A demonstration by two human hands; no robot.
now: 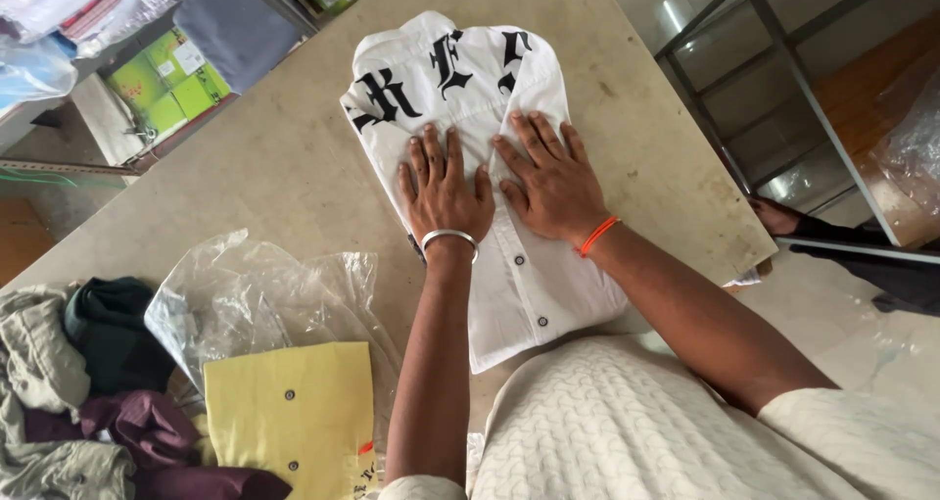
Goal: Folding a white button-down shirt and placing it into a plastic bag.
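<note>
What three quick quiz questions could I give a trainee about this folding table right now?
1. True or false: both hands lie flat on the white shirt.
2. Which wrist wears the orange thread: left or right?
3. What lies in the clear plastic bag?

Key
1. True: left hand and right hand press it, fingers spread.
2. Right; the left wears a metal bangle.
3. A folded yellow shirt.
</note>
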